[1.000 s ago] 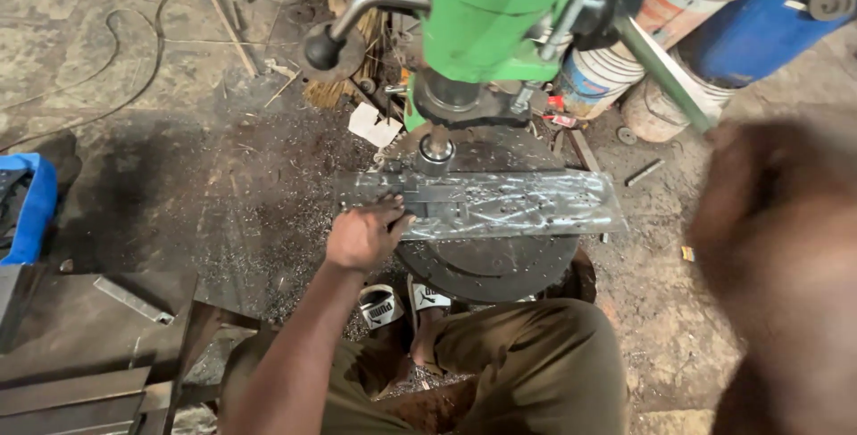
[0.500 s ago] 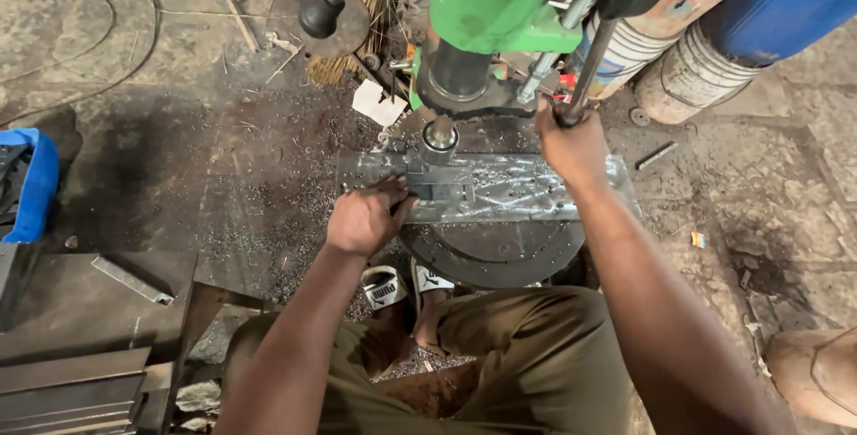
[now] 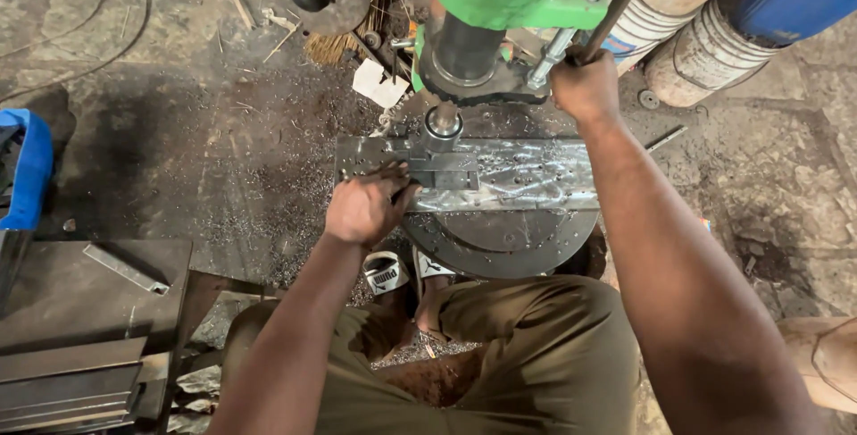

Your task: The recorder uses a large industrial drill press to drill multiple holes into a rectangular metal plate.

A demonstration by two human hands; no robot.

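Since a moment ago, only the view has tilted down; both hands keep their places. Right hand (image 3: 585, 87) has its fingers clamped around the drill's feed lever (image 3: 596, 35). Left hand (image 3: 364, 207), fingers curled, presses the metal plate (image 3: 527, 176) on the round drill table (image 3: 509, 238), under the chuck (image 3: 443, 124).

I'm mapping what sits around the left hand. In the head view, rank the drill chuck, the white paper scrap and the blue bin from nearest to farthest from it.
From the left hand:
1. Drill chuck, just up and right, over the metal plate.
2. White paper scrap, farther up on the floor.
3. Blue bin, far off at the picture's left edge.
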